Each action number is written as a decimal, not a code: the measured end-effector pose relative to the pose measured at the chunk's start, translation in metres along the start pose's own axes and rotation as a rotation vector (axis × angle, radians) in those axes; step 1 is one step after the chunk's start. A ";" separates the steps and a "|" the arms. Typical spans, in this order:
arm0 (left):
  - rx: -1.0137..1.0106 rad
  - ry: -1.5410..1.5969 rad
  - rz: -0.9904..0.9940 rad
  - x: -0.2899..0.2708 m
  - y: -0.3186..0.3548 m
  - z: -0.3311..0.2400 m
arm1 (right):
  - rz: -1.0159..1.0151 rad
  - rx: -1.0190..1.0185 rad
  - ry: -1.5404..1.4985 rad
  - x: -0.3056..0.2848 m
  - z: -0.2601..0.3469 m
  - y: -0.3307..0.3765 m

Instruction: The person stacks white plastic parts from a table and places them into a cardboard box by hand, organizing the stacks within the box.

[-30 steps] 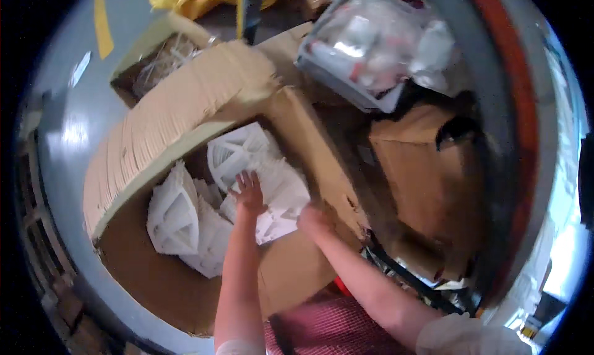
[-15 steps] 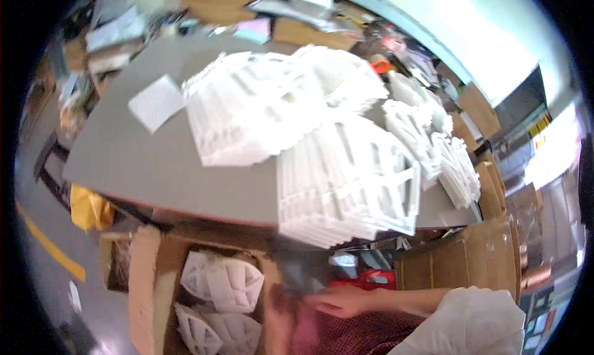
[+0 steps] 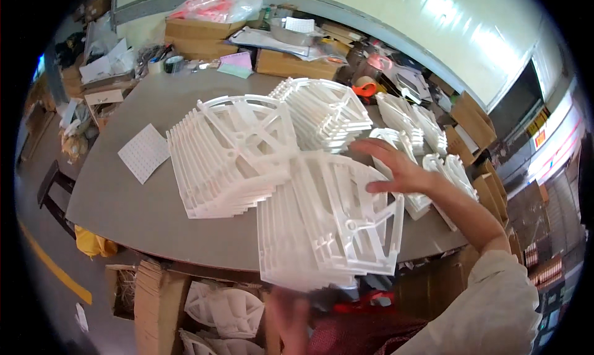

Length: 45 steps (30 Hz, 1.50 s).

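Observation:
My right hand (image 3: pixel 401 169) reaches over the table with thumb and fingers apart, holding nothing. Below it is the right edge of the front stack of white plastic fan-shaped frames (image 3: pixel 331 219); whether they touch I cannot tell. Just beyond the fingers stands a smaller stack of narrow white frames (image 3: pixel 396 146). Low at the table's front edge, my left hand (image 3: pixel 291 321) is smeared by motion near that front stack, so its fingers cannot be made out. Two more fan-shaped stacks lie behind, a left stack (image 3: pixel 232 160) and a back stack (image 3: pixel 325 111).
A cardboard box (image 3: pixel 151 305) holding white frames stands below the table's front edge. A printed sheet (image 3: pixel 143 153) lies on the grey tabletop (image 3: pixel 124 194). Tape (image 3: pixel 365 89), cardboard boxes (image 3: pixel 201 36) and clutter line the back. Several narrow white stacks (image 3: pixel 451 175) line the right side.
My right hand has risen from my lap, up and right over the table. My left hand stays low. The view has shifted, so the table sits lower in the picture.

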<state>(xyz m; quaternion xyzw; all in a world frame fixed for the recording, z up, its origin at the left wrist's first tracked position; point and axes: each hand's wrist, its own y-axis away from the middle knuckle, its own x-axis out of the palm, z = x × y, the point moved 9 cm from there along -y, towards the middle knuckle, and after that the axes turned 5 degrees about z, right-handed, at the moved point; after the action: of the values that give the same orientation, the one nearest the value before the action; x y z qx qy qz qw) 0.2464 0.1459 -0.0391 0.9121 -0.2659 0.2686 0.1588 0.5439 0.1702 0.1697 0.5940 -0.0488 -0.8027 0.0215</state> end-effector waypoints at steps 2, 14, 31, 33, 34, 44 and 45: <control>0.011 0.055 -0.009 0.011 -0.005 0.010 | 0.160 0.073 -0.128 0.017 -0.049 -0.036; 0.001 0.031 -0.300 0.015 0.003 -0.015 | 0.291 0.344 -0.500 0.099 -0.018 -0.069; -0.045 0.032 -0.124 -0.062 0.131 -0.002 | 0.311 0.977 -1.090 0.157 0.062 0.056; 0.025 0.206 -0.171 -0.071 0.146 -0.006 | 0.379 1.034 -0.893 0.166 0.028 0.087; 0.081 0.388 -0.293 -0.075 0.147 -0.033 | 0.369 0.999 -0.874 0.175 0.021 0.094; 0.149 0.138 -0.689 -0.197 0.234 0.029 | 0.525 0.777 -1.211 0.288 0.192 -0.013; 0.143 0.182 -0.716 -0.217 0.230 0.041 | 0.564 0.767 -1.267 0.312 0.221 -0.027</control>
<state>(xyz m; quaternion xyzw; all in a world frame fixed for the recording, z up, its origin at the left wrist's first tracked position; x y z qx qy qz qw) -0.0231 0.0296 -0.1627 0.9286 0.1042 0.2938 0.2015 0.2420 0.1801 -0.0662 -0.0447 -0.4737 -0.8794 -0.0141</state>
